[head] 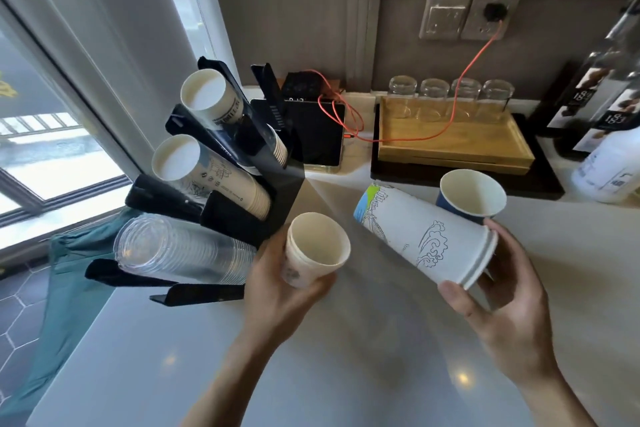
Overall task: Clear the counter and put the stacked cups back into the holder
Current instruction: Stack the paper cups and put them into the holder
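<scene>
My left hand [277,291] grips a small cream paper cup [313,248], mouth up, just right of the black cup holder [277,194]. My right hand [509,291] holds a short stack of white cups with a wave drawing [426,236], tilted on its side, base pointing left toward the holder. A blue cup [471,196] stands upright on the counter behind that stack. The holder's slanted slots carry two stacks of paper cups [204,97] [207,173] and a stack of clear plastic cups [180,250].
A black scale [315,135] with an orange cable [440,125] sits behind the holder. A wooden tray [450,142] with several upturned glasses [446,97] stands at the back. Bottles [609,149] crowd the right edge. The counter's left edge drops beside a window.
</scene>
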